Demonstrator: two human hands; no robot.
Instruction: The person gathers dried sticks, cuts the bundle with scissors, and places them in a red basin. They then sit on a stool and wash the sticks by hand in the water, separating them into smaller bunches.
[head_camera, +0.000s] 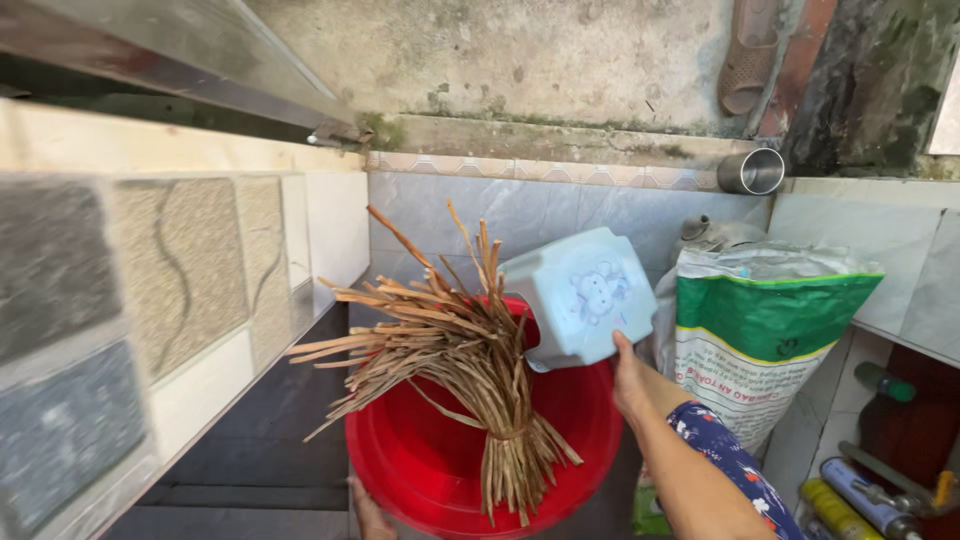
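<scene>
My right hand (632, 378) grips the lower edge of a pale blue plastic stool (580, 297), lifted and tilted with its seat facing me. Below it stands a red plastic basin (420, 460), tipped up on edge. A tied bundle of dry brown plant strips (450, 355) leans inside the basin and fans out to the left. My left hand (370, 512) shows only a few fingers at the basin's lower rim, touching it. My right sleeve is blue with a flower print.
A green and white woven sack (760, 340) stands to the right against a tiled wall (180, 280). A metal cup (752, 171) sits on the ledge above. A sandal (748, 55) hangs on the concrete wall. Bottles and tubes (860, 490) lie at the lower right.
</scene>
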